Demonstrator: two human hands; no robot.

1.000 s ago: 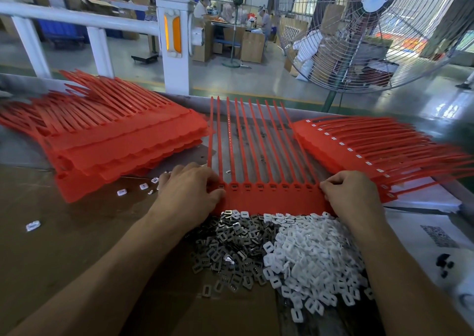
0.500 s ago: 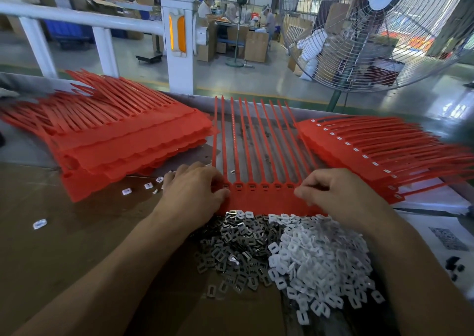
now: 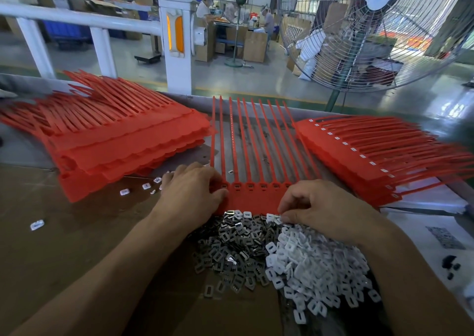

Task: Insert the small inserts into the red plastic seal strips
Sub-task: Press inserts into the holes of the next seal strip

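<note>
Seal strips lie as one joined comb flat on the surface, the red header band directly ahead of both sets of fingers and the tails running away from them. Its row of sockets appears unfilled, though the far-right sockets are hidden behind the right hand.

Left hand rests palm-down on the band's left end, fingers curled over the first socket and pressing the comb down; nothing is seen gripped. Right-hand fingers are pinched at the near edge of the band, touching the top of the white inserts. Whether one insert is actually held between them cannot be told.

Just below the fingers, the metal inserts and white pile lie side by side and mingle at their boundary.

Risks, as judged:
- Wrong part picked, because the two kinds overlap exactly where the right fingers are working.
- Two inserts lifted together, given how loosely they are heaped.
- Insert seated skewed or reversed if pressed before it is aligned with the socket.
- Comb sliding or lifting at the right end, since only the left end is pinned.
- Parts lost: several stray inserts already lie left of the left hand, near the unprocessed stack.

Finished stack lies to the right of the right hand.
</note>
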